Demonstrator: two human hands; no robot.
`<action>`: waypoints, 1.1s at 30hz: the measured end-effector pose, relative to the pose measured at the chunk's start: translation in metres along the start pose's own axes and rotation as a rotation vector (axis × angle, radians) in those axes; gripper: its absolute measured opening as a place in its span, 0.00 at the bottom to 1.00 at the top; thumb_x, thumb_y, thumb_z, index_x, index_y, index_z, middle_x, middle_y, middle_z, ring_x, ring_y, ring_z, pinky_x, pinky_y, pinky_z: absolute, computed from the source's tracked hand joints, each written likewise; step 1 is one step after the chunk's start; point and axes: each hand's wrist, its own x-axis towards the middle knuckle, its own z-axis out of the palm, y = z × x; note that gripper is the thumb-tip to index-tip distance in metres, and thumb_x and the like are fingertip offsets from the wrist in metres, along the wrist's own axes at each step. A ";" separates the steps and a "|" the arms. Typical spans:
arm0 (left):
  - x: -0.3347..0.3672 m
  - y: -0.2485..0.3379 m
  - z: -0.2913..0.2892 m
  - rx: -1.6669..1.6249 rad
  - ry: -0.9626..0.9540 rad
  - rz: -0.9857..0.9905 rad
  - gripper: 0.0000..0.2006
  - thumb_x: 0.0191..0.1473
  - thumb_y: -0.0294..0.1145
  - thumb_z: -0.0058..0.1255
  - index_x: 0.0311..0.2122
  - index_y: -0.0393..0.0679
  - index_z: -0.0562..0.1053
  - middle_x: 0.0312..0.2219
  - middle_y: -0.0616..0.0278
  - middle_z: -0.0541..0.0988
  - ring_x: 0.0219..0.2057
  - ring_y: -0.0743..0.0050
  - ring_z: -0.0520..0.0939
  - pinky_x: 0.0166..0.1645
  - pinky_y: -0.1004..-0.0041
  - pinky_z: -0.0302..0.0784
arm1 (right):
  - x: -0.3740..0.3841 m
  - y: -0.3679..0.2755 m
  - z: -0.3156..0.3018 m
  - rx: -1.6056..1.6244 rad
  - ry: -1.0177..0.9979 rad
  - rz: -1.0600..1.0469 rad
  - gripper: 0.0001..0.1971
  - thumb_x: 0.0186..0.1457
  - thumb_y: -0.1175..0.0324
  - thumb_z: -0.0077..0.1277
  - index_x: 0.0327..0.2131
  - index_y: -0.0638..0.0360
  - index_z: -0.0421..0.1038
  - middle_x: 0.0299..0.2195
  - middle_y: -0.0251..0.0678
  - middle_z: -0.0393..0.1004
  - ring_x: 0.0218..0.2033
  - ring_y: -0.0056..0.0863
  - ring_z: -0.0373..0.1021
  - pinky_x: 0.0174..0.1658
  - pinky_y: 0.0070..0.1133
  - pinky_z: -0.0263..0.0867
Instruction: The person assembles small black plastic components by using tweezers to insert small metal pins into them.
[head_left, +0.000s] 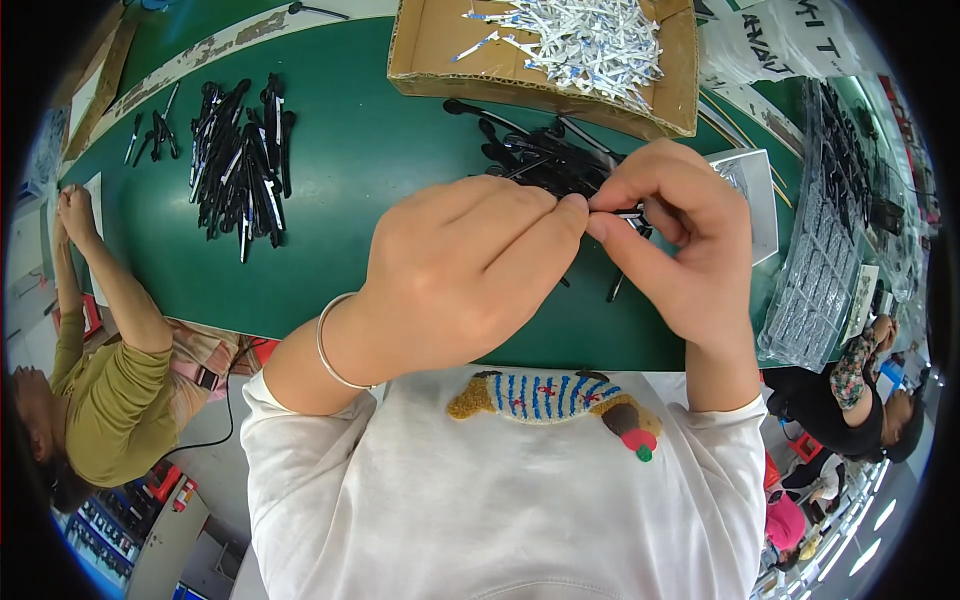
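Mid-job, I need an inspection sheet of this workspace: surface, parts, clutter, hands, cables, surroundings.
Surface: green tabletop, partly covered.
Job's things: left pile of thin black parts; second pile just beyond the hands.
Clutter: cardboard box of white-and-blue strips; white box, clear plastic trays at right.
Hands: left hand and right hand meet at the fingertips; anything pinched is hidden.
Cables: black cable, lower left, off the table.
Surroundings: co-workers on both sides.
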 end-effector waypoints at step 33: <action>0.006 -0.007 -0.001 -0.175 -0.097 -0.346 0.06 0.39 0.20 0.59 0.27 0.39 0.77 0.21 0.58 0.78 0.21 0.65 0.78 0.24 0.74 0.72 | 0.025 0.043 -0.064 -0.482 0.407 -0.085 0.06 0.46 0.73 0.55 0.29 0.64 0.73 0.23 0.38 0.73 0.24 0.24 0.69 0.28 0.18 0.64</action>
